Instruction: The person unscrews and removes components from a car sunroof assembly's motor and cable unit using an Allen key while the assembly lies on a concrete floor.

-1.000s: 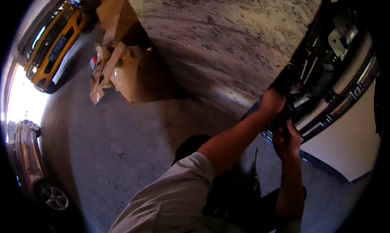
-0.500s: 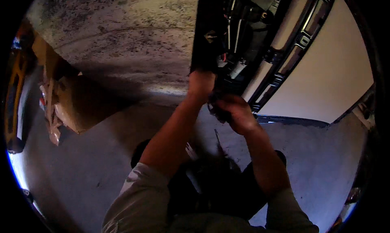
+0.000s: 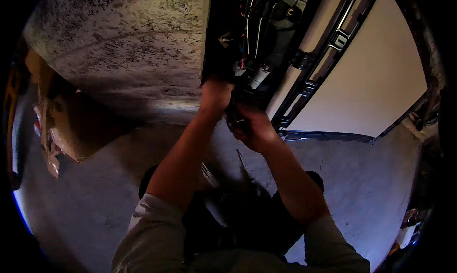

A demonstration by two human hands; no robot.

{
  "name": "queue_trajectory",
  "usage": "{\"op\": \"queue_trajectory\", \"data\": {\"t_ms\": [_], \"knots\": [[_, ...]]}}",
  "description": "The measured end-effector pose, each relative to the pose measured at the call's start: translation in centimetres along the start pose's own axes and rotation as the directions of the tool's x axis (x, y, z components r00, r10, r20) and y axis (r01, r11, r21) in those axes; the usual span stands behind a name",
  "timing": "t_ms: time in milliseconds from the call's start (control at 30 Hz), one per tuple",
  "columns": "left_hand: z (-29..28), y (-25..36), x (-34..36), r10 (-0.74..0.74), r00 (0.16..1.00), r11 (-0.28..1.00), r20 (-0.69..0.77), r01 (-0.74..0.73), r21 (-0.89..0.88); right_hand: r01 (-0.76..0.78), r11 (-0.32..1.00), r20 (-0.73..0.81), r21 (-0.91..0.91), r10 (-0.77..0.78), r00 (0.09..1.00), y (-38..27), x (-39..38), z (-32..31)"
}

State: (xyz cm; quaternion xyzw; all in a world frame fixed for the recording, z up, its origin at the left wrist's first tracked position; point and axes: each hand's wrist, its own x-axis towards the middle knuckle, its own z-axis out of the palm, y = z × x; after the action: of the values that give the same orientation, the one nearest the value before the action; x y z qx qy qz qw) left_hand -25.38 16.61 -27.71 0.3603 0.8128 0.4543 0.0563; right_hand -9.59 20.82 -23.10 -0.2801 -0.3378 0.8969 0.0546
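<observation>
My left hand (image 3: 216, 94) reaches up to the lower end of a dark, narrow bay (image 3: 252, 30) with wires and parts inside; its fingers are lost in shadow. Just below and to the right, my right hand (image 3: 257, 128) is closed round a small black piece (image 3: 236, 121) whose kind I cannot make out. The two hands are close together. A whitish cylinder-shaped part (image 3: 260, 76) sits in the bay just above my right hand. Pale rods or strips run along the bay farther up.
A speckled, dirty panel (image 3: 128, 44) borders the bay on the left. On the right lies a large cream panel (image 3: 366, 78) with black slotted trim (image 3: 328, 59). A torn cardboard box (image 3: 85, 125) stands at left on the grey floor (image 3: 90, 197). Thin rods (image 3: 243, 163) show near my knees.
The bay, panels and both hands have shifted left in the picture as the view moved. My right hand still grips the black piece, beside my left.
</observation>
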Motion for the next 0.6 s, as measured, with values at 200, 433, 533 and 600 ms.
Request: {"op": "queue_trajectory", "data": {"t_ms": [200, 433, 533, 600], "knots": [[0.8, 0.4, -0.3, -0.164, 0.985, 0.967, -0.048, 0.151, -0.204, 0.157, 0.983, 0.043, -0.095, -0.153, 0.987, 0.8, 2.8, -2.6], [-0.5, 2.1, -0.8, -0.23, 0.973, 0.908, -0.028, 0.204, -0.367, 0.11, 0.943, -0.202, -0.313, -0.179, 0.963, -0.7, 2.4, -0.6], [-1.1, 3.1, -0.7, -0.234, 0.972, 0.949, -0.003, 0.227, -0.219, 0.039, 0.971, -0.135, -0.237, -0.072, 0.988, -1.2, 2.0, -0.8], [-1.1, 2.9, -0.5, -0.215, 0.976, 0.967, -0.016, 0.211, -0.143, -0.002, 0.996, 0.009, -0.085, 0.003, 1.0, -1.6, 1.9, -1.1]]}}
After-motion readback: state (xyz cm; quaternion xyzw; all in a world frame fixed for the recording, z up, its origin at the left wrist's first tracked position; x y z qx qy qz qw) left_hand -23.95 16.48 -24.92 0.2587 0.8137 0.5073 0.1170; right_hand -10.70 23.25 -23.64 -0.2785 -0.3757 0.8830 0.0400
